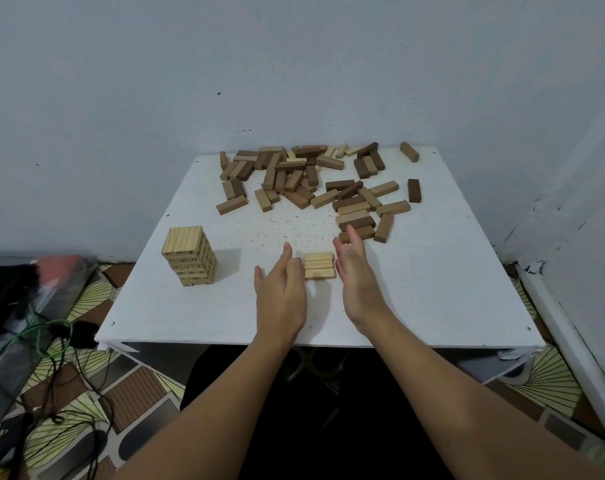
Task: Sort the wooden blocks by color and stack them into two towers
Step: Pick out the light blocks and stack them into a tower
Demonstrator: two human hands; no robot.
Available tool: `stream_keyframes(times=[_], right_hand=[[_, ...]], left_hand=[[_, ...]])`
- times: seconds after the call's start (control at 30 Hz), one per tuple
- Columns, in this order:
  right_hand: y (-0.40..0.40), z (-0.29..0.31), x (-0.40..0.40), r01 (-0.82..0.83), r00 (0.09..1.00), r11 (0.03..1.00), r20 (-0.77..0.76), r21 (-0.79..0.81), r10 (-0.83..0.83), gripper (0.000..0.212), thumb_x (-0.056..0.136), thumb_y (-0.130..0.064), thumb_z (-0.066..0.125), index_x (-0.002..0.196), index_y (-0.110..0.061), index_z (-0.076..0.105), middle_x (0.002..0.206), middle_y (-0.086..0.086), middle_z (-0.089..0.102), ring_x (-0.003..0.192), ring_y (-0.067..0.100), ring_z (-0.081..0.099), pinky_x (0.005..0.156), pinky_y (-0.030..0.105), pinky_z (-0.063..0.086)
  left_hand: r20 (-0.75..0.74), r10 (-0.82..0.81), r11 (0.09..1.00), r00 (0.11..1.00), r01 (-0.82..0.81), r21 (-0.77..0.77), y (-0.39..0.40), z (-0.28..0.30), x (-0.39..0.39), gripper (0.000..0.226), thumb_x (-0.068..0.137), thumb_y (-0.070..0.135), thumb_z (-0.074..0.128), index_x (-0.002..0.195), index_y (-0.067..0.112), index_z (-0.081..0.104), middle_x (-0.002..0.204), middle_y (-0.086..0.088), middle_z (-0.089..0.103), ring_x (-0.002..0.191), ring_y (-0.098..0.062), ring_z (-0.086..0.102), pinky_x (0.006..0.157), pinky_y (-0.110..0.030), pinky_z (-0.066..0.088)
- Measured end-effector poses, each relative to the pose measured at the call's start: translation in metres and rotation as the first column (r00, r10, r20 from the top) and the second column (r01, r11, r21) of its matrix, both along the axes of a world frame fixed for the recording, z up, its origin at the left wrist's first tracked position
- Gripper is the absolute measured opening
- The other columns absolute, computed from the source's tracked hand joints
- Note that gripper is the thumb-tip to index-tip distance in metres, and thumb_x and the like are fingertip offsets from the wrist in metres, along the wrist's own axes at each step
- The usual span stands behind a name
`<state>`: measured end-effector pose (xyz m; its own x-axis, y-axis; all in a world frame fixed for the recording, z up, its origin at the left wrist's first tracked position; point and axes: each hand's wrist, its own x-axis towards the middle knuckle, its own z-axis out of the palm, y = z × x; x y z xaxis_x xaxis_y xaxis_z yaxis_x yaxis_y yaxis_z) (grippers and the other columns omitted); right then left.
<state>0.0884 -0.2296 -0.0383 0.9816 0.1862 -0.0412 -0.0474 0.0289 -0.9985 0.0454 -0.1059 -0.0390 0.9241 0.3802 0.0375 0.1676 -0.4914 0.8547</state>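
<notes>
A tower of light pine blocks (189,255) stands on the left part of the white table (432,289). Three light blocks (319,266) lie side by side as one flat row near the table's middle front. My left hand (282,294) lies flat with straight fingers against the row's left ends. My right hand (358,278) stands on edge, fingers straight, just to the right of the row; whether it touches the blocks I cannot tell. A loose heap of tan, mid-brown and dark brown blocks (308,178) covers the far half of the table.
The table stands against a pale wall and into a corner on the right. Single dark blocks (414,190) lie apart at the far right. Cables (51,341) and a bag (55,268) lie on the patterned floor at the left.
</notes>
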Motion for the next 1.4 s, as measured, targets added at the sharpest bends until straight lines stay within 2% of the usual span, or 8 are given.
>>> stream_keyframes(times=[0.1, 0.37, 0.53, 0.6, 0.7, 0.9, 1.07, 1.4], right_hand=[[0.0, -0.001, 0.001, -0.003, 1.0, 1.0, -0.004, 0.007, 0.003, 0.076, 0.089, -0.071, 0.033, 0.16, -0.046, 0.019, 0.162, -0.011, 0.038, 0.142, -0.004, 0.039, 0.122, 0.032, 0.03], [0.001, -0.006, 0.002, 0.008, 1.0, 1.0, -0.005, -0.02, -0.008, 0.068, 0.095, -0.067, 0.032, 0.159, -0.048, 0.02, 0.16, -0.013, 0.041, 0.139, -0.002, 0.043, 0.121, 0.034, 0.033], [0.0, -0.006, 0.001, 0.018, 1.0, 1.0, 0.012, -0.02, -0.018, 0.059, 0.103, -0.057, 0.031, 0.159, -0.043, 0.023, 0.157, -0.014, 0.043, 0.134, -0.004, 0.044, 0.115, 0.025, 0.034], [-0.004, -0.002, 0.004, 0.0, 1.0, 1.0, 0.019, -0.028, 0.001, 0.054, 0.104, -0.054, 0.034, 0.156, -0.042, 0.031, 0.153, -0.015, 0.046, 0.132, -0.007, 0.044, 0.108, 0.019, 0.034], [-0.026, 0.014, 0.013, -0.034, 0.98, 0.95, 0.174, -0.31, 0.092, 0.039, 0.106, -0.036, 0.052, 0.145, -0.033, 0.053, 0.139, -0.011, 0.053, 0.124, 0.001, 0.051, 0.104, 0.021, 0.043], [-0.058, 0.023, 0.03, -0.187, 0.942, 0.721, 0.087, -0.667, 0.325, 0.064, 0.089, -0.038, 0.078, 0.146, -0.032, 0.052, 0.118, -0.006, 0.045, 0.102, 0.002, 0.045, 0.099, 0.025, 0.042], [-0.053, 0.014, 0.033, -0.152, 0.941, 0.663, 0.098, -0.733, 0.325, 0.072, 0.089, -0.044, 0.076, 0.153, -0.032, 0.046, 0.118, -0.008, 0.045, 0.116, 0.013, 0.04, 0.111, 0.039, 0.041], [-0.052, 0.011, 0.037, -0.138, 0.94, 0.667, 0.114, -0.733, 0.321, 0.06, 0.092, -0.044, 0.074, 0.148, -0.032, 0.054, 0.117, -0.01, 0.044, 0.121, 0.01, 0.038, 0.112, 0.034, 0.037]], left_hand=[[0.032, -0.041, 0.999, 0.999, 0.041, -0.017, -0.004, 0.009, -0.003, 0.073, 0.098, 0.05, 0.014, 0.128, 0.017, 0.072, 0.162, 0.012, 0.04, 0.151, -0.003, 0.029, 0.13, -0.038, -0.005], [0.022, -0.039, 0.999, 0.999, 0.04, -0.006, -0.003, 0.007, -0.002, 0.09, 0.088, 0.066, 0.01, 0.141, 0.02, 0.065, 0.162, 0.013, 0.041, 0.155, -0.007, 0.023, 0.13, -0.038, -0.005], [0.012, -0.034, 0.998, 0.999, 0.034, -0.045, -0.005, 0.014, -0.005, 0.068, 0.1, 0.048, 0.02, 0.141, 0.018, 0.065, 0.16, 0.013, 0.043, 0.15, -0.002, 0.03, 0.13, -0.035, -0.003], [0.015, -0.007, 0.993, 1.0, 0.009, -0.117, -0.001, 0.016, -0.004, 0.055, 0.105, 0.042, 0.034, 0.151, 0.02, 0.054, 0.154, 0.013, 0.05, 0.146, -0.005, 0.037, 0.13, -0.04, 0.009], [-0.051, -0.112, 0.983, 0.992, 0.103, -0.151, 0.019, 0.019, 0.006, 0.071, 0.089, 0.046, 0.061, 0.156, 0.033, 0.041, 0.151, 0.006, 0.046, 0.141, -0.012, 0.042, 0.122, -0.045, 0.032], [-0.327, -0.333, 0.938, 0.884, 0.346, -0.019, 0.062, 0.03, 0.028, 0.086, 0.068, 0.043, 0.093, 0.141, 0.058, 0.05, 0.141, 0.009, 0.03, 0.138, -0.023, 0.029, 0.122, -0.052, 0.029], [-0.333, -0.322, 0.944, 0.886, 0.325, -0.048, 0.064, 0.028, 0.035, 0.072, 0.067, 0.04, 0.096, 0.13, 0.052, 0.064, 0.137, 0.009, 0.033, 0.135, -0.021, 0.033, 0.121, -0.048, 0.031], [-0.23, -0.281, 0.96, 0.932, 0.276, -0.054, 0.063, 0.016, 0.036, 0.054, 0.069, 0.045, 0.095, 0.118, 0.048, 0.073, 0.132, 0.014, 0.038, 0.134, -0.016, 0.034, 0.12, -0.044, 0.033]])
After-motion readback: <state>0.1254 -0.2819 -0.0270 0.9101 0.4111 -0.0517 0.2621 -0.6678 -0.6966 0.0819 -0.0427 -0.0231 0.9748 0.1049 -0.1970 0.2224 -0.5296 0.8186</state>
